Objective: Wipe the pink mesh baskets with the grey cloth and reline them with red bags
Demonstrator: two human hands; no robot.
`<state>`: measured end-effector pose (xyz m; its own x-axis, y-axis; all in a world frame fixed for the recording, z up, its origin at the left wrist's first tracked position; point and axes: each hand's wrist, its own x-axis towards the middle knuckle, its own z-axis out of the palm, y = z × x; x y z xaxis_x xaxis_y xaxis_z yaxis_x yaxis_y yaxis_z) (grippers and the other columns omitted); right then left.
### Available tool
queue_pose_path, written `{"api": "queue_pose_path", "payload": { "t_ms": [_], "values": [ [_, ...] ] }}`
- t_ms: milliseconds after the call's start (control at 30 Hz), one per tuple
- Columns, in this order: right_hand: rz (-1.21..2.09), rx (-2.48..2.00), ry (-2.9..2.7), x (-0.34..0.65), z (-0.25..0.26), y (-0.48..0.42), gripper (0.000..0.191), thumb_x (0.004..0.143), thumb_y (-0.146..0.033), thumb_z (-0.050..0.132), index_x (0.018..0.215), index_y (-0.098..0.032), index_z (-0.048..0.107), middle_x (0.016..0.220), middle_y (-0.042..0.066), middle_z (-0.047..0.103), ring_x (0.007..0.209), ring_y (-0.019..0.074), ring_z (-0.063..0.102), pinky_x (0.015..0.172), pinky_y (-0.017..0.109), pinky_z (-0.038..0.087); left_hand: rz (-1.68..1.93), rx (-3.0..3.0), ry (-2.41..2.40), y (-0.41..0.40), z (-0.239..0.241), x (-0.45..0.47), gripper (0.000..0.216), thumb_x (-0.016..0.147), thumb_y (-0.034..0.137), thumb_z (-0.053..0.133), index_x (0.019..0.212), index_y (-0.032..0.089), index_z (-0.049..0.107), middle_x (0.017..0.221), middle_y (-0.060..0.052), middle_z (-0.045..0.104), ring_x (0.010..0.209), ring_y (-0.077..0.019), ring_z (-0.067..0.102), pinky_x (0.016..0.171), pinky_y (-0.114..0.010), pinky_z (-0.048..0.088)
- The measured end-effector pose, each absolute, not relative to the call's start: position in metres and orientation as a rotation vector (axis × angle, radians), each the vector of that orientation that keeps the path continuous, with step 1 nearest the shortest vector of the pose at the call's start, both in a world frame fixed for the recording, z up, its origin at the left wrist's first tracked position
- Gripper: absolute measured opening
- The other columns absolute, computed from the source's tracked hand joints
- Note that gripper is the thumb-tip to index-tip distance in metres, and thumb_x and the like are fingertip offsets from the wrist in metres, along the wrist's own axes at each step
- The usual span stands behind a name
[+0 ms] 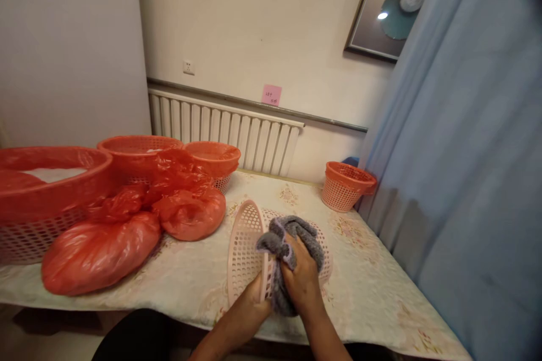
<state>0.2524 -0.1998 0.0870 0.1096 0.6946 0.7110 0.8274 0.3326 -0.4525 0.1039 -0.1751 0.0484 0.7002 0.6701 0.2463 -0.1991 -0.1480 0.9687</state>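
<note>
A pale pink perforated basket [244, 248] lies on its side near the table's front edge, its open mouth facing left. My left hand [254, 296] is closed on the basket's rim at the bottom. My right hand [301, 276] is closed on a grey fluffy cloth [292, 231] and presses it against the basket's outer wall. The cloth drapes over the basket's top and hangs down between my hands.
Several orange baskets lined with red plastic bags [55, 180] stand at the left, with filled red bags [97, 254] lying in front. Another orange basket [345, 185] sits at the far right corner. A floral tablecloth [372, 287] covers the table; a blue curtain [466, 180] hangs right.
</note>
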Motion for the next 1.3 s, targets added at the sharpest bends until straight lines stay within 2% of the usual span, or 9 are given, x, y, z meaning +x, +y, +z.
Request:
{"api": "queue_pose_path", "payload": {
  "t_ms": [133, 267, 500, 600, 700, 900, 1033, 1133, 1300],
  "values": [
    [-0.185, -1.671, -1.279, 0.310, 0.067, -0.190, 0.044, 0.080, -0.027, 0.049, 0.119, -0.012, 0.062, 0.118, 0.014, 0.065, 0.114, 0.0280, 0.058, 0.100, 0.043, 0.043, 0.765, 1.528, 0.361, -0.177, 0.051, 0.102, 0.074, 0.067, -0.001, 0.042, 0.138, 0.018, 0.044, 0.138, -0.004, 0.056, 0.128, -0.0228, 0.048, 0.115, -0.045, 0.029],
    [-0.216, -1.817, -1.045, 0.344, 0.032, -0.199, 0.045, 0.081, -0.033, 0.045, 0.114, -0.011, 0.064, 0.113, 0.014, 0.067, 0.113, 0.0291, 0.058, 0.096, 0.043, 0.044, 0.759, 1.536, 0.342, -0.176, 0.056, 0.102, 0.071, 0.067, 0.000, 0.042, 0.135, 0.017, 0.049, 0.135, -0.005, 0.059, 0.127, -0.0228, 0.050, 0.114, -0.044, 0.031],
    [-0.314, -1.680, -1.094, 0.284, -0.018, -0.219, 0.049, 0.083, -0.029, 0.046, 0.127, -0.012, 0.055, 0.126, 0.015, 0.061, 0.120, 0.0314, 0.054, 0.098, 0.049, 0.045, 0.729, 1.555, 0.301, -0.169, 0.060, 0.102, 0.070, 0.066, 0.000, 0.042, 0.134, 0.019, 0.051, 0.136, -0.004, 0.058, 0.126, -0.0222, 0.050, 0.116, -0.043, 0.027],
    [-0.397, -1.479, -1.384, 0.250, -0.002, -0.219, 0.050, 0.082, -0.023, 0.047, 0.132, -0.015, 0.052, 0.131, 0.012, 0.058, 0.128, 0.0309, 0.048, 0.102, 0.052, 0.042, 0.736, 1.608, 0.311, -0.166, 0.055, 0.099, 0.068, 0.068, 0.002, 0.045, 0.134, 0.018, 0.050, 0.137, -0.004, 0.056, 0.128, -0.0239, 0.047, 0.115, -0.044, 0.026],
    [-0.358, -1.330, -1.619, 0.233, 0.036, -0.214, 0.054, 0.084, -0.022, 0.048, 0.138, -0.017, 0.046, 0.136, 0.010, 0.054, 0.133, 0.0297, 0.041, 0.105, 0.052, 0.040, 0.691, 1.703, 0.353, -0.165, 0.045, 0.093, 0.072, 0.062, 0.000, 0.042, 0.131, 0.018, 0.053, 0.134, -0.003, 0.059, 0.126, -0.0253, 0.048, 0.115, -0.046, 0.025],
    [-0.208, -1.304, -1.678, 0.238, 0.097, -0.191, 0.049, 0.082, -0.013, 0.047, 0.130, -0.020, 0.053, 0.130, 0.007, 0.059, 0.125, 0.0239, 0.051, 0.111, 0.047, 0.034, 0.587, 1.794, 0.476, -0.170, 0.032, 0.080, 0.068, 0.057, 0.001, 0.039, 0.119, 0.020, 0.063, 0.122, -0.001, 0.066, 0.124, -0.0280, 0.050, 0.114, -0.045, 0.026],
    [-0.176, -1.354, -1.618, 0.245, 0.097, -0.186, 0.050, 0.080, -0.011, 0.048, 0.129, -0.019, 0.055, 0.127, 0.007, 0.061, 0.122, 0.0233, 0.053, 0.111, 0.046, 0.035, 0.583, 1.785, 0.474, -0.172, 0.033, 0.081, 0.062, 0.062, 0.001, 0.041, 0.117, 0.020, 0.064, 0.119, -0.001, 0.067, 0.120, -0.0278, 0.053, 0.111, -0.043, 0.031],
    [-0.206, -1.359, -1.617, 0.244, 0.087, -0.193, 0.049, 0.081, -0.013, 0.050, 0.130, -0.019, 0.054, 0.130, 0.007, 0.059, 0.124, 0.0242, 0.051, 0.111, 0.047, 0.035, 0.652, 1.689, 0.497, -0.170, 0.037, 0.091, 0.058, 0.069, 0.003, 0.046, 0.125, 0.016, 0.058, 0.122, -0.004, 0.066, 0.116, -0.0267, 0.056, 0.108, -0.042, 0.036],
    [-0.210, -1.347, -1.659, 0.244, 0.079, -0.203, 0.049, 0.082, -0.014, 0.048, 0.130, -0.021, 0.054, 0.134, 0.006, 0.056, 0.128, 0.0237, 0.047, 0.113, 0.047, 0.030, 0.783, 1.573, 0.432, -0.170, 0.050, 0.106, 0.054, 0.077, 0.009, 0.049, 0.131, 0.017, 0.051, 0.133, -0.006, 0.059, 0.125, -0.0249, 0.049, 0.113, -0.042, 0.031]
  ]
}}
